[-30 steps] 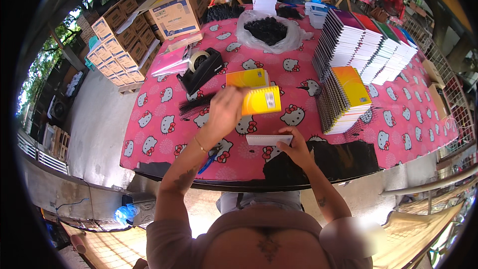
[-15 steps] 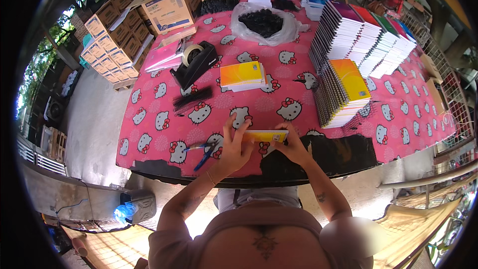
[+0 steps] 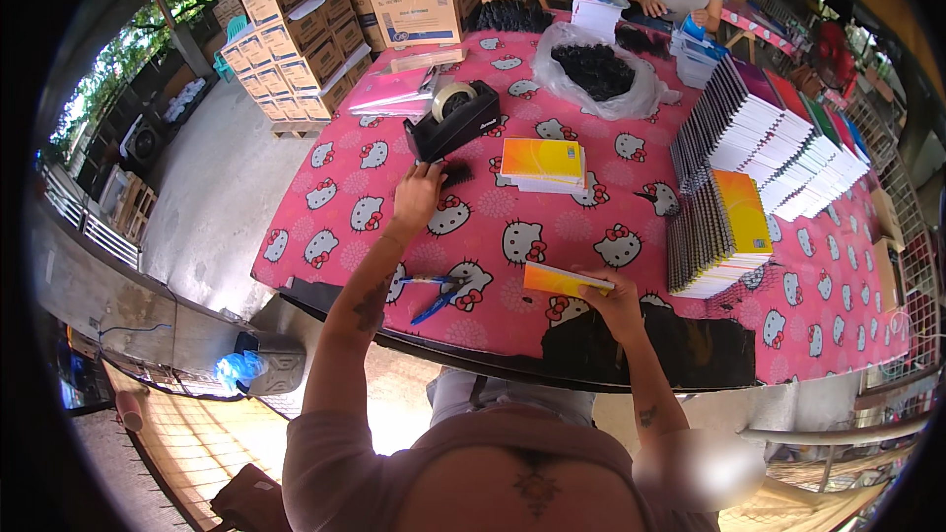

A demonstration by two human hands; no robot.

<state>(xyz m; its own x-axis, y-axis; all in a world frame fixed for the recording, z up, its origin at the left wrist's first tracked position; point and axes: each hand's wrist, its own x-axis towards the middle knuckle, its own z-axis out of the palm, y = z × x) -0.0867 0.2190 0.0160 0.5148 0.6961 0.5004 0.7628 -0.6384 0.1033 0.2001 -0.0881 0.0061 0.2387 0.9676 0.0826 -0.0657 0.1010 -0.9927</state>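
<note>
Notebook (image 3: 560,280) with a yellow-orange cover is staying out near the middle of the front edge of the surface (image 3: 493,333), where the right hand (image 3: 616,296) is gripping its right end. The left hand (image 3: 419,199) is reaching toward the left edge, its fingers meeting black coils (image 3: 457,173); whether they are closing on one, I cannot tell. A tape dispenser (image 3: 458,126) is standing just beyond. A blue-handled tool (image 3: 434,307) is lying near the front edge, and spiral notebooks (image 3: 741,212) are standing stacked toward the right edge.
</note>
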